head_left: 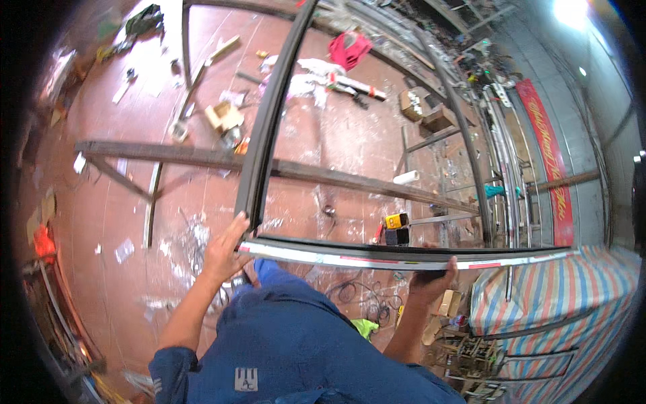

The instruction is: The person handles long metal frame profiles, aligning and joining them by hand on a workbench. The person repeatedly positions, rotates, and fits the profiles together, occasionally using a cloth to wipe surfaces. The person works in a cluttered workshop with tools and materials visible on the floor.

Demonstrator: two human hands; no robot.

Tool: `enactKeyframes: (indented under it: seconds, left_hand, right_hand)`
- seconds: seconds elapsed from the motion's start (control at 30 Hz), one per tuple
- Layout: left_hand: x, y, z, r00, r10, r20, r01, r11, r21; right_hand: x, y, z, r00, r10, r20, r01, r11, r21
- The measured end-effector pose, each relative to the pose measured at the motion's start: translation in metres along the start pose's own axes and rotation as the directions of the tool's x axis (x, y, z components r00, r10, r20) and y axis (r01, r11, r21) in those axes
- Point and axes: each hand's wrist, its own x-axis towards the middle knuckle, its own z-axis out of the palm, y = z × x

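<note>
A large dark metal frame [268, 128], like a window or door frame, lies in front of me across a long brown support beam [316, 176]. Its near rail carries a pale strip [316, 257] with red marks along the outer face. My left hand [226, 248] is closed around the near left corner, fingers bent over the edge. Farther right, my right hand [434, 284] grips the same rail from below, its fingertips showing against the strip. A small dark patch beside that palm is too unclear to name.
A white roll [406, 178] and a yellow-and-black box [397, 221] are below the frame. Cardboard boxes [437, 118], a red cloth [350, 49] and scraps litter the tiled floor. Cables [360, 293] lie near my feet. A striped tarp [558, 296] covers something at right.
</note>
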Motion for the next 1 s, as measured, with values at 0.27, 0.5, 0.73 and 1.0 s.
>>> enactKeyframes:
  seconds: [0.27,0.5,0.73,1.0]
  left_hand:
    - [0.032,0.015,-0.015,0.999,-0.029,-0.016,0.031,0.988,0.149]
    - [0.091,0.049,-0.010,0.876,-0.395,-0.276,0.424,0.904,0.052]
    - [0.061,0.007,-0.008,0.533,-0.646,0.546,0.841,0.335,-0.425]
    - [0.014,0.008,-0.012,0.579,-0.707,0.407,0.798,0.389,-0.459]
  right_hand:
    - [0.002,0.031,-0.028,0.967,0.073,-0.245,-0.039,0.989,0.142]
    - [0.026,0.089,-0.084,0.985,0.106,-0.136,-0.070,0.967,0.246]
    - [0.039,0.082,-0.052,0.962,0.253,-0.106,-0.221,0.944,0.246]
    - [0.080,0.141,-0.039,0.907,0.419,-0.046,-0.386,0.870,0.307]
